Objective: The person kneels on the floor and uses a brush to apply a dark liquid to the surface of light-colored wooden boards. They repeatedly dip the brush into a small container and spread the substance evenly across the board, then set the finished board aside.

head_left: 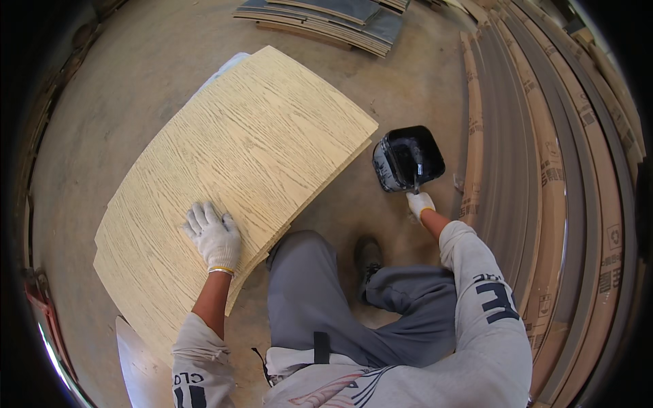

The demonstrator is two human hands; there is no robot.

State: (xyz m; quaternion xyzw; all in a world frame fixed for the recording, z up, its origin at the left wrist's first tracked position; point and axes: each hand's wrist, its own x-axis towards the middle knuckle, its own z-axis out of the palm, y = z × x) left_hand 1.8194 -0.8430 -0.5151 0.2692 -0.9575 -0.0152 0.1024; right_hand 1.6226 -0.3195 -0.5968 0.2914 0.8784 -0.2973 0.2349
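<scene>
A stack of pale yellow wood-grain boards (224,143) lies to the left and in front of me. My left hand (214,234), in a white knitted glove, rests flat on the top board with its fingers apart. On the right, my gloved right hand (420,204) is closed around the handle of a brush (417,178). The brush's head dips into a black square bucket (383,165), whose outer wall carries white smears. Dark, glossy inside walls show, but what the bucket holds is hard to make out.
Long brown cartons and grey boards (507,156) are stacked along the right side. Another pile of dark boards (326,30) lies at the far side. My bent knees and shoe (369,258) are between the boards and the bucket. A red metal piece (44,306) stands at far left.
</scene>
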